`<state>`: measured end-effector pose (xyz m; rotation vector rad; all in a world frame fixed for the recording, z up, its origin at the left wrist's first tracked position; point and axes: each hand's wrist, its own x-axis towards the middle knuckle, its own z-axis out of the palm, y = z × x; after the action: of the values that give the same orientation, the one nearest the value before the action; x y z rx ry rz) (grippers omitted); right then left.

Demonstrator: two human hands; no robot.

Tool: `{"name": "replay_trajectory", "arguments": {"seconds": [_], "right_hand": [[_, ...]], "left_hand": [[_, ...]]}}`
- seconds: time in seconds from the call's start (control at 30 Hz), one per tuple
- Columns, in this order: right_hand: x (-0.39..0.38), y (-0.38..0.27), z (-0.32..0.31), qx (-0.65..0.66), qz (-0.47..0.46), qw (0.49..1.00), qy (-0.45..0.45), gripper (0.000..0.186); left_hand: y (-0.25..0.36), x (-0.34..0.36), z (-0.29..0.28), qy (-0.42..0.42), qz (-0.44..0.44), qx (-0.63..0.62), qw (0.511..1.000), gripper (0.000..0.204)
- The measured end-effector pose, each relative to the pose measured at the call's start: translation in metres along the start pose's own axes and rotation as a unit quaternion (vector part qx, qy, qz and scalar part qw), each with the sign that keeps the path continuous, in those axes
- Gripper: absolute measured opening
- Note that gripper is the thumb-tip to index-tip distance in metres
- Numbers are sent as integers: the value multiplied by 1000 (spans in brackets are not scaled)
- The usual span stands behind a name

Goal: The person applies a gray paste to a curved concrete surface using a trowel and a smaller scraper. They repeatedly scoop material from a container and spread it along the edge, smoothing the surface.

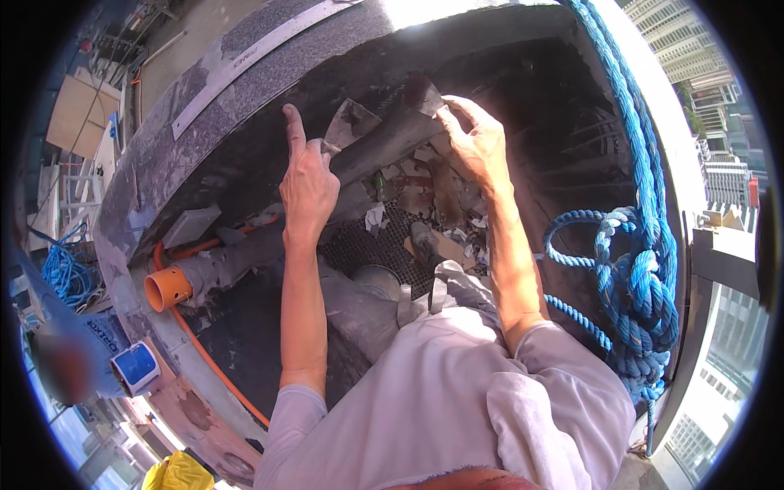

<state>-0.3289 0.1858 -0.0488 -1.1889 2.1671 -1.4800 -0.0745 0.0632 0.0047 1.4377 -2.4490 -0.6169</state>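
My left hand [309,189] is closed round the handle of a putty knife [353,122], its index finger stretched upward. Grey paste smears that wide blade. Between the fingers of my right hand [480,145] is a second scraper blade [425,96], its flat face close to the dark inner wall [482,57] of the recess. The two blades are apart, the right one slightly farther away. Dark, wet-looking coating covers much of the wall behind them.
Rubble [445,188] and a black mesh mat [380,245] lie below. Thick knotted blue rope [645,278] hangs at the right, beyond it a steep drop to buildings. At left are an orange pipe [167,287], a metal straightedge [245,61] on the ledge and a blue-and-white bucket [137,366].
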Motion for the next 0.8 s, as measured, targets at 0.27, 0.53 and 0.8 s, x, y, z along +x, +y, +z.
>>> {"name": "replay_trajectory", "arguments": {"seconds": [0.27,0.53,0.8], "right_hand": [[61,38,17,507,34,849,145,32],[98,46,33,512,40,842,164,35],[102,42,27,508,61,845,153,34]], "left_hand": [[-4,4,12,20,6,41,999,17],[1,2,11,22,3,43,999,20],[6,5,11,-2,-17,8,1000,20]]}}
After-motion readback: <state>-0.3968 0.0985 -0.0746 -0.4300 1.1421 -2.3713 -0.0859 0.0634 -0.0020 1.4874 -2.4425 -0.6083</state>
